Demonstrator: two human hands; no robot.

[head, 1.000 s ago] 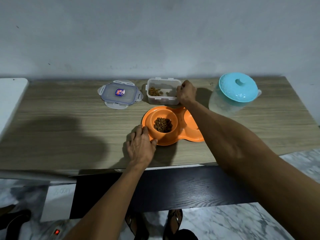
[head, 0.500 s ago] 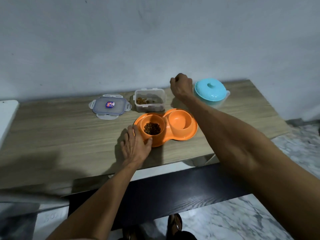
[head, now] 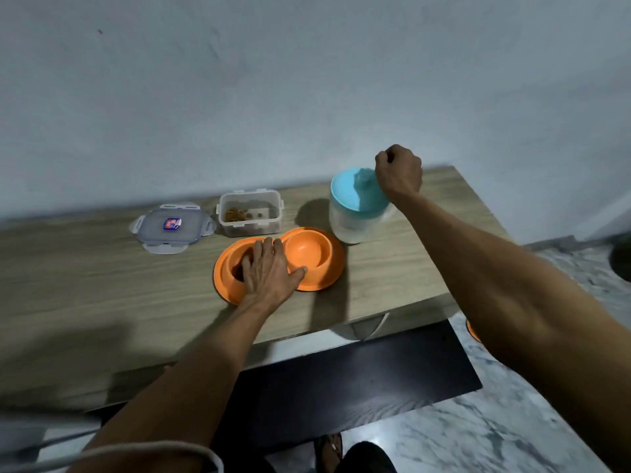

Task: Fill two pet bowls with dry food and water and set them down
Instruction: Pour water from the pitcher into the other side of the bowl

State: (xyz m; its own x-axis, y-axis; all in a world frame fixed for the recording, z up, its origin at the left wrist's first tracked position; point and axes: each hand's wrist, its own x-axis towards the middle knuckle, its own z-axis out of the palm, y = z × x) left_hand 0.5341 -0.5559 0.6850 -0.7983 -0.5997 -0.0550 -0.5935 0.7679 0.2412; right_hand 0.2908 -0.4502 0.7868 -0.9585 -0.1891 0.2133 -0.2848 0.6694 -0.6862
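Note:
An orange double pet bowl (head: 321,274) sits on the wooden table (head: 102,288). My left hand (head: 269,271) lies flat over its left cup, hiding the kibble there, with the thumb on the ridge between the cups. The right cup (head: 307,249) is bare inside. A clear jug with a teal lid (head: 353,213) stands just behind the bowl's right end. My right hand (head: 397,172) is curled into a fist over the jug's rear right edge. Whether it grips the handle is hidden.
An open clear food tub (head: 251,216) with a little kibble stands behind the bowl, and its lid (head: 172,227) lies to the left. A black board (head: 358,377) sits below the table's front edge. An orange rim (head: 474,331) shows on the marble floor at right.
My right hand moved from beside the food tub to the jug's rear right edge. My left hand slid from the bowl's left rim onto the top of the food cup.

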